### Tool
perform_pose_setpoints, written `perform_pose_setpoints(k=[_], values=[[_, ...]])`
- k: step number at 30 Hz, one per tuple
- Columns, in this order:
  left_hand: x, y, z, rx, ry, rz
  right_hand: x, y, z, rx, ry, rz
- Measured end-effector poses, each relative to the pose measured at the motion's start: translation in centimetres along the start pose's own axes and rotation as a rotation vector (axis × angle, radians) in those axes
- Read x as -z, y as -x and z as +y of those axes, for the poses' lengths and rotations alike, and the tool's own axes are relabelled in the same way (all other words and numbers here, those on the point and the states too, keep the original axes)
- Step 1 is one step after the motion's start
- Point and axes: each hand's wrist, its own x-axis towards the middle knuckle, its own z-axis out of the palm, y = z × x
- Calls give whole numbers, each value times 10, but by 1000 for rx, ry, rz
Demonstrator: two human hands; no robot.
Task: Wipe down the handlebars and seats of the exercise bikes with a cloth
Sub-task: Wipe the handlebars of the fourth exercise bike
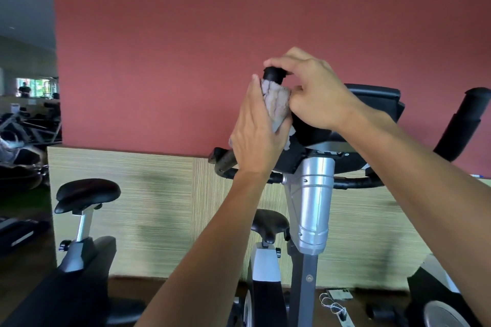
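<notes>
Two hands, fuzzy grey cloth (276,103) wrapped round black cylindrical handlebar (273,75)

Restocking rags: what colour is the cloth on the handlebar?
Grey-beige cloth, clearest in the head view.
</notes>
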Motion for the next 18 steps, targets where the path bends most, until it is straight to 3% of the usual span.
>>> perform_pose_setpoints(k=[6, 12, 18], values=[[0, 39, -26, 77, 75, -68, -1, 2, -4, -17, 46, -22], [-1, -1, 7, -78, -3, 0, 0, 0, -3, -44, 3, -15], [5, 25, -19, -108, 5, -102, 0, 1, -10, -75, 32, -34]])
